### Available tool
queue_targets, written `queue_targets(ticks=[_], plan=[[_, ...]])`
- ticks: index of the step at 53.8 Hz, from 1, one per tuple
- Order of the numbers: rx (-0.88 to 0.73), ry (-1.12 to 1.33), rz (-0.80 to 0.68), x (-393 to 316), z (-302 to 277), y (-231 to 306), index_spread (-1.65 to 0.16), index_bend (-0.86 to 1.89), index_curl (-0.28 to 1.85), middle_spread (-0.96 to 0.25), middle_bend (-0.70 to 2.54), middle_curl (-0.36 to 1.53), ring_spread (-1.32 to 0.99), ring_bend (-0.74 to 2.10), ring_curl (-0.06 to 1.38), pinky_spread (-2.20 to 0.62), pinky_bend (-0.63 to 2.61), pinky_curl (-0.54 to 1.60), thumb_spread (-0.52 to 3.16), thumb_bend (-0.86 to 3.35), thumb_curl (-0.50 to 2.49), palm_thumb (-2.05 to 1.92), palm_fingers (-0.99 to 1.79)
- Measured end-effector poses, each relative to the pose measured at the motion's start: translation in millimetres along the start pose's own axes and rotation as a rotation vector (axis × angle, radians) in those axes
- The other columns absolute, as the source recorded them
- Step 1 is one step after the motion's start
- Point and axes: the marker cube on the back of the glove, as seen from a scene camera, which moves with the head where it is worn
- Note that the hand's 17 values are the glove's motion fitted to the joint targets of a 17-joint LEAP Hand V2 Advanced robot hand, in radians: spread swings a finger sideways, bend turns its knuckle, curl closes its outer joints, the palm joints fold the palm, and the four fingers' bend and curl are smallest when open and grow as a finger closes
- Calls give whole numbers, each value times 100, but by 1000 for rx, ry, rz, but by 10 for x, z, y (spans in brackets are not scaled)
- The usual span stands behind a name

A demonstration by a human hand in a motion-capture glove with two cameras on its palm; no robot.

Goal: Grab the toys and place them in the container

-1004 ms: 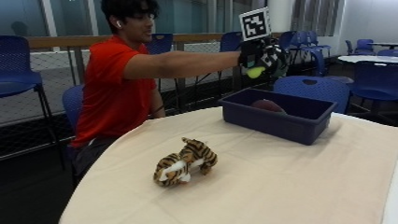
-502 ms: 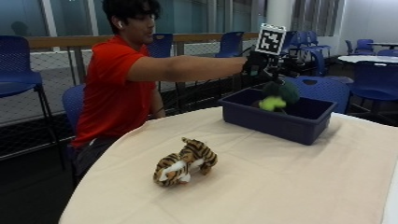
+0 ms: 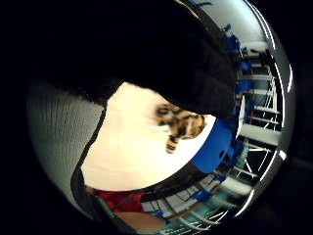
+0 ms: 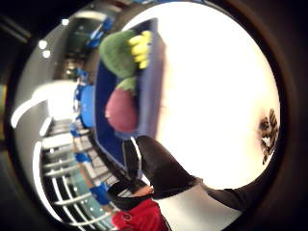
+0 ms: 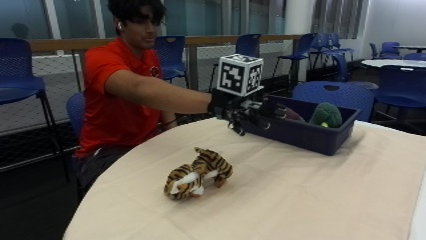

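Blue chairs (image 5: pixel 26 70) are standing behind a round table (image 5: pixel 313 200) under a cream cloth. Dark blue container (image 5: pixel 319 132) is sitting at the far right of the table; a green toy (image 5: pixel 326 115) with yellow parts and a maroon toy (image 4: pixel 121 109) are lying inside it. Gloved right hand (image 5: pixel 243 112) is hovering above the cloth just left of the container's near end, fingers loosely curled, holding nothing. Tiger toy (image 5: pixel 198 173) is lying on the near left, well apart from the container.

Blue chairs (image 5: pixel 20 65) line a railing (image 5: pixel 200 40) (glass behind); another table (image 5: pixel 399 62) stands beyond.
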Motion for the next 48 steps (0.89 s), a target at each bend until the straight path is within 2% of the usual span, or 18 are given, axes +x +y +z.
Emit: queue_targets(ticks=[11,21,38,44,48], plan=[[-14,17,152,938,243,140,-31,10,14,-2,10,22,9,18,24,14,126,38,99,-8,31,-10,-29],[-43,48,234,1435,347,214,-32,11,15,-2,11,21,9,17,24,15,124,36,96,-9,27,-11,-27],[-92,31,284,1823,832,264,-32,3,12,-2,13,20,9,19,23,15,138,39,92,-9,23,-11,-26],[-73,19,289,1850,940,245,-32,0,8,-2,15,21,9,29,26,12,142,39,95,-7,22,-8,-21],[-99,47,279,1828,978,237,-34,5,7,-3,16,22,6,48,31,9,138,38,101,-4,23,-3,-6]])
